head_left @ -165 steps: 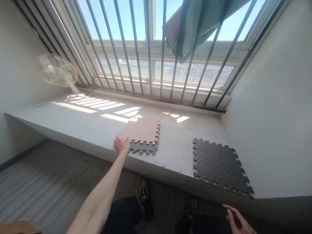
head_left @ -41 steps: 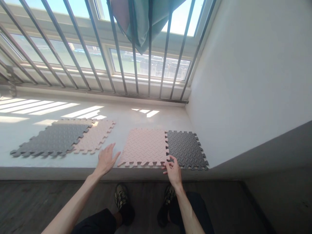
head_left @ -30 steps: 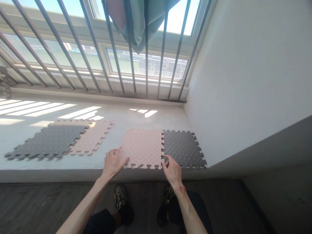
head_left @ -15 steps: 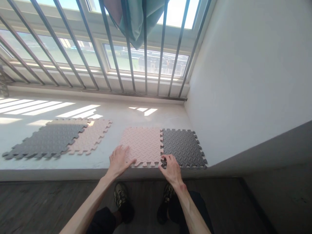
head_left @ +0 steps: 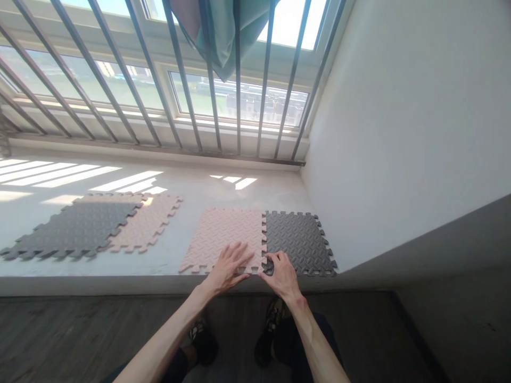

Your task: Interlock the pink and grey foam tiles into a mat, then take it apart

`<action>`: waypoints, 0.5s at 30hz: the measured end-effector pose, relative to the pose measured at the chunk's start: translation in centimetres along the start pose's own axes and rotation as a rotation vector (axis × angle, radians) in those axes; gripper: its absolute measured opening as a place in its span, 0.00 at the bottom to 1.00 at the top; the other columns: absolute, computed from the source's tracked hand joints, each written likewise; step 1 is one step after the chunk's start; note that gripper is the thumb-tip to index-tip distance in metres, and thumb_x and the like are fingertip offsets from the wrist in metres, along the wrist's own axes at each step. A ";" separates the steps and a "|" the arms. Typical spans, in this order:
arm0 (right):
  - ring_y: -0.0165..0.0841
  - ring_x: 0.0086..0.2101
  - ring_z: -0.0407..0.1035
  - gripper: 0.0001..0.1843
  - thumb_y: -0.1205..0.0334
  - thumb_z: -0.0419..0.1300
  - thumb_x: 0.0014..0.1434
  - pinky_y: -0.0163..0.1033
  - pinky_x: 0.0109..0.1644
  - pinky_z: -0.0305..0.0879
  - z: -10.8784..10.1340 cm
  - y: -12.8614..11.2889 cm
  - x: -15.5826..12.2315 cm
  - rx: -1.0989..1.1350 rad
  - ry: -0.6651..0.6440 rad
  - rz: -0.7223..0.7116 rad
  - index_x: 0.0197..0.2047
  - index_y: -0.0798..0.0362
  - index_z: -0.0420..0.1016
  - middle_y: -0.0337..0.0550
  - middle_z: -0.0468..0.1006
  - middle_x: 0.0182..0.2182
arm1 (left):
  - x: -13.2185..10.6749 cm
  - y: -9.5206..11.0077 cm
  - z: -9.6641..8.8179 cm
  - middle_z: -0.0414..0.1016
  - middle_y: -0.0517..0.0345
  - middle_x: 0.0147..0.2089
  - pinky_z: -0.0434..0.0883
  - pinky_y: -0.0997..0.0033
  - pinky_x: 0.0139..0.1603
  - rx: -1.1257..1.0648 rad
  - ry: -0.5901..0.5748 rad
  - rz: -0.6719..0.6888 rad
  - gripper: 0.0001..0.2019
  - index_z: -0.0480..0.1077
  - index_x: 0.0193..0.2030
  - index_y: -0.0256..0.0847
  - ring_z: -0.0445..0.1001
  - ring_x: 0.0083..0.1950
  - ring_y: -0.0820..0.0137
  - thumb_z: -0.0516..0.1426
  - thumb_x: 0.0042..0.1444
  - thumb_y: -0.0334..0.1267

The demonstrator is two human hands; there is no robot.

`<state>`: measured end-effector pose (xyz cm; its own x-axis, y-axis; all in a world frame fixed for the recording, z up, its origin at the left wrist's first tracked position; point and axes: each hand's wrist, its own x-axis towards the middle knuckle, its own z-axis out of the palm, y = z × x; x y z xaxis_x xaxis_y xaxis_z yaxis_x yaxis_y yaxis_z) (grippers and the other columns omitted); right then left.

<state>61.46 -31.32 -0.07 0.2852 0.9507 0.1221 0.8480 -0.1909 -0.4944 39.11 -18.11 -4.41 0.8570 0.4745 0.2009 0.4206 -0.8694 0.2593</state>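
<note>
A pink foam mat tile (head_left: pixel 223 231) lies beside a dark grey foam mat tile (head_left: pixel 297 234) on the white ledge, their toothed edges meeting along a seam. My left hand (head_left: pixel 230 266) is open, fingers spread flat on the pink tile's front part, thumb toward its front edge. At the front end of the seam, my right hand (head_left: pixel 282 275) has its thumb and forefinger curled around the dark grey tile's near left corner. Its other fingers are bent over that tile. How far the teeth interlock under my fingers is hidden.
Farther left on the ledge (head_left: pixel 175 178), another dark grey tile (head_left: pixel 80 226) partly covers another pink tile (head_left: pixel 146 223). Metal bars (head_left: pixel 238 106) stand before the window, with cloth hanging behind them. A white wall (head_left: pixel 399 117) rises on the right.
My left hand has moved right, from the pink tile's left front corner to its front part near the seam. My right hand stays at the corner.
</note>
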 end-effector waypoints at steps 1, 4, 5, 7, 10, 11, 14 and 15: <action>0.45 0.52 0.72 0.27 0.55 0.76 0.57 0.48 0.57 0.72 0.0 -0.1 -0.1 -0.020 0.006 -0.002 0.59 0.44 0.80 0.47 0.77 0.50 | -0.1 0.2 0.0 0.50 0.53 0.85 0.46 0.39 0.82 0.011 0.008 0.005 0.35 0.55 0.83 0.59 0.46 0.85 0.50 0.58 0.71 0.53; 0.45 0.51 0.72 0.27 0.54 0.75 0.59 0.47 0.55 0.71 0.1 -0.3 -0.6 -0.112 0.021 -0.024 0.61 0.44 0.80 0.47 0.77 0.50 | -0.3 0.9 0.2 0.49 0.54 0.86 0.45 0.37 0.82 0.061 0.039 0.022 0.33 0.52 0.83 0.62 0.46 0.85 0.51 0.54 0.75 0.50; 0.44 0.51 0.71 0.27 0.53 0.75 0.61 0.47 0.54 0.71 0.1 -0.4 -0.8 -0.145 0.024 -0.036 0.62 0.44 0.80 0.47 0.77 0.50 | -0.4 1.1 0.4 0.49 0.55 0.86 0.44 0.37 0.82 0.082 0.052 0.026 0.33 0.51 0.83 0.62 0.45 0.85 0.51 0.53 0.75 0.49; 0.44 0.49 0.71 0.26 0.51 0.73 0.63 0.48 0.53 0.70 -0.1 -0.7 -1.2 -0.222 0.025 -0.064 0.63 0.44 0.78 0.47 0.77 0.49 | -0.4 1.6 0.6 0.49 0.56 0.86 0.45 0.37 0.82 0.126 0.078 0.022 0.33 0.50 0.83 0.63 0.45 0.85 0.51 0.53 0.75 0.47; 0.46 0.50 0.70 0.27 0.50 0.69 0.68 0.50 0.53 0.70 -0.3 -1.1 -1.6 -0.361 0.010 -0.118 0.66 0.45 0.75 0.50 0.77 0.51 | -0.5 2.2 1.0 0.49 0.58 0.86 0.47 0.38 0.82 0.192 0.107 -0.009 0.33 0.51 0.83 0.64 0.46 0.85 0.52 0.54 0.75 0.46; 0.46 0.51 0.70 0.27 0.51 0.68 0.69 0.51 0.53 0.70 -0.3 -1.2 -1.7 -0.397 0.006 -0.139 0.68 0.47 0.74 0.51 0.78 0.52 | -0.6 2.4 1.1 0.49 0.58 0.86 0.48 0.38 0.82 0.209 0.112 -0.016 0.33 0.52 0.83 0.64 0.46 0.85 0.52 0.54 0.74 0.46; 0.47 0.56 0.69 0.29 0.56 0.66 0.70 0.52 0.56 0.70 0.1 -1.0 -2.3 -0.421 0.014 -0.188 0.72 0.47 0.69 0.53 0.76 0.61 | -0.6 2.8 1.4 0.50 0.57 0.85 0.49 0.37 0.81 0.231 0.124 -0.034 0.33 0.52 0.83 0.64 0.47 0.85 0.51 0.55 0.74 0.46; 0.47 0.58 0.69 0.30 0.57 0.65 0.71 0.52 0.57 0.70 0.4 -0.9 -2.5 -0.407 0.016 -0.205 0.73 0.46 0.68 0.53 0.75 0.64 | -0.7 3.0 1.5 0.50 0.57 0.86 0.49 0.36 0.81 0.230 0.124 -0.041 0.33 0.52 0.83 0.63 0.46 0.85 0.51 0.54 0.74 0.45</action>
<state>59.81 -33.47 -0.23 0.0974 0.9755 0.1974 0.9933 -0.0830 -0.0801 40.24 -21.23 -5.22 0.8007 0.5112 0.3124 0.5232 -0.8507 0.0512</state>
